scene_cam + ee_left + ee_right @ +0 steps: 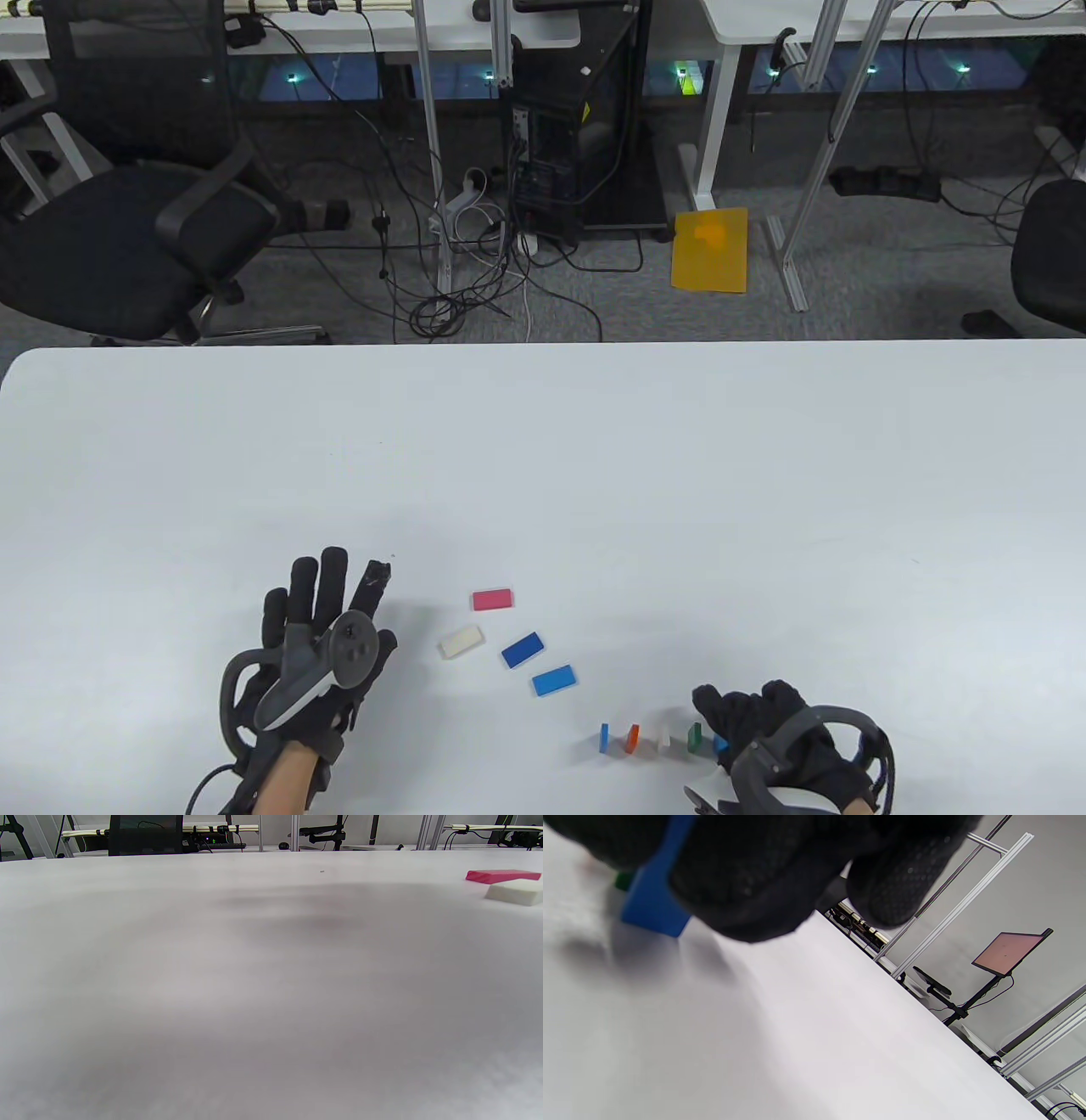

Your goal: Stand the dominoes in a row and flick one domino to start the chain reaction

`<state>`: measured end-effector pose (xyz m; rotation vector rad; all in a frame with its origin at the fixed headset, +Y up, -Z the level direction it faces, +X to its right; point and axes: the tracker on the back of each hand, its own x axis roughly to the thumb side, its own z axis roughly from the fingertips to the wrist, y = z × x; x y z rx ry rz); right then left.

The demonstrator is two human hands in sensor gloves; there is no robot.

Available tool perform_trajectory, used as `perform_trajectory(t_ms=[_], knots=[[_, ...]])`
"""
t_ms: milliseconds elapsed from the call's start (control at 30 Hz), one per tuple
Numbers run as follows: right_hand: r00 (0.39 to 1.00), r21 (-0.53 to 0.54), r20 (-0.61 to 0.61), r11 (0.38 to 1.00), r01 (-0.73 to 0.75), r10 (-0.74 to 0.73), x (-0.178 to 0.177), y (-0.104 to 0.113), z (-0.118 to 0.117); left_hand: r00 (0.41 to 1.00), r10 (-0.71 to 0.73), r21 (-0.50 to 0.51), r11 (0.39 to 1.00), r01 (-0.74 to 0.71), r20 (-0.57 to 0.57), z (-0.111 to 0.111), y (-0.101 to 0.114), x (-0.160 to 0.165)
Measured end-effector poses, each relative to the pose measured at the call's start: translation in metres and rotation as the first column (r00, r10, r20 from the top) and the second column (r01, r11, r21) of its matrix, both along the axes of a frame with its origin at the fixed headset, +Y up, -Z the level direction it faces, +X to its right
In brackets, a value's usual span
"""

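Near the table's front edge a short row of dominoes stands upright: blue (604, 738), orange (632, 739), white (663, 740), green (695, 739). At the row's right end my right hand (736, 722) pinches another blue domino (654, 895), its lower edge on or close to the table. Lying flat to the left are a pink domino (493, 599), a cream one (461, 642), a dark blue one (522, 649) and a light blue one (554, 681). My left hand (327, 607) rests beside them with fingers straight, holding nothing. The left wrist view shows the pink domino (502, 876) and cream domino (515, 892).
The white table (543, 475) stretches far beyond the dominoes. Behind its far edge are a black office chair (127, 238), a computer tower (577, 144) with tangled cables, and a yellow sheet (710, 250) on the floor.
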<state>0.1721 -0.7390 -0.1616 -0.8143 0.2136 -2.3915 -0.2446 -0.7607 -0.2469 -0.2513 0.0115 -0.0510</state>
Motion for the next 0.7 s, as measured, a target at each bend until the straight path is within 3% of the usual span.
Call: perform_trajectory(t_ms=[700], knots=[[1.000,0.001,0.014,1.000,0.000,0.000,0.0011,-0.0003,0.0011,1.000,-0.006,-0.002,1.000,0.006,0.000,0.0007,0.0007,0.0006]])
